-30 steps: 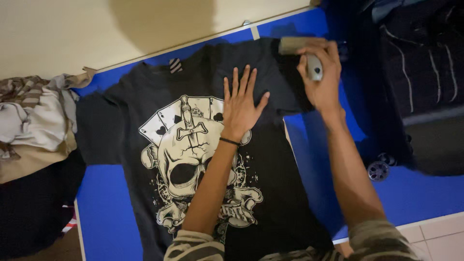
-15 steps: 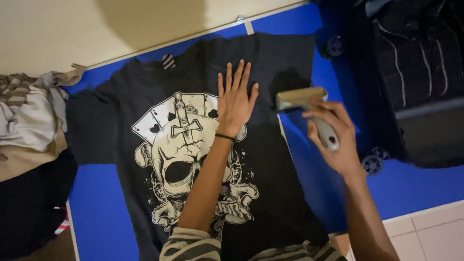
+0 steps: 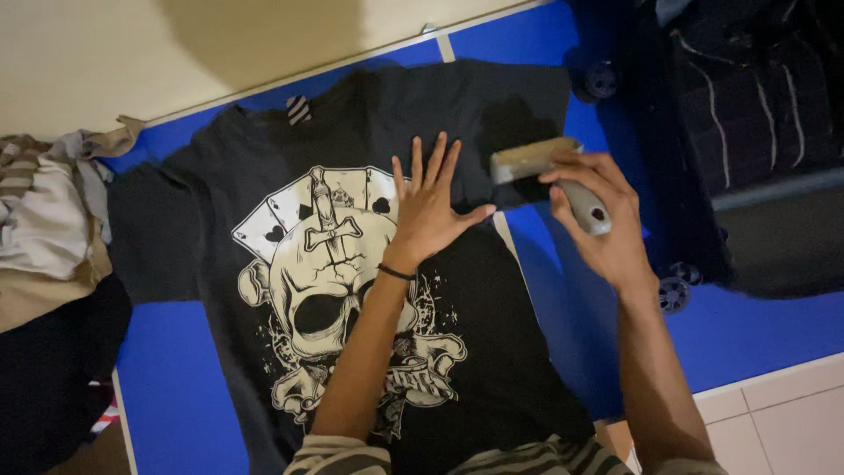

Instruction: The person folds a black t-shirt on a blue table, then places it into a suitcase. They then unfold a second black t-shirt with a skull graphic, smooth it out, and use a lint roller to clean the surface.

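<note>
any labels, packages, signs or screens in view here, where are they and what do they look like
Neck label: small striped black-and-white tag at the collar of the black t-shirt, near the top of the blue mat.
Printed graphic: cream skull with playing cards across the shirt's chest, partly under the left hand.
No packages, signs or screens.

I see a dim room with warm, yellowish light falling from above and behind me. A broad round shadow lies on the pale floor at the top. The roller casts a dark patch on the black shirt. The right side sinks into near black, its detail lost. The picture is soft and grainy, without glare.
</note>
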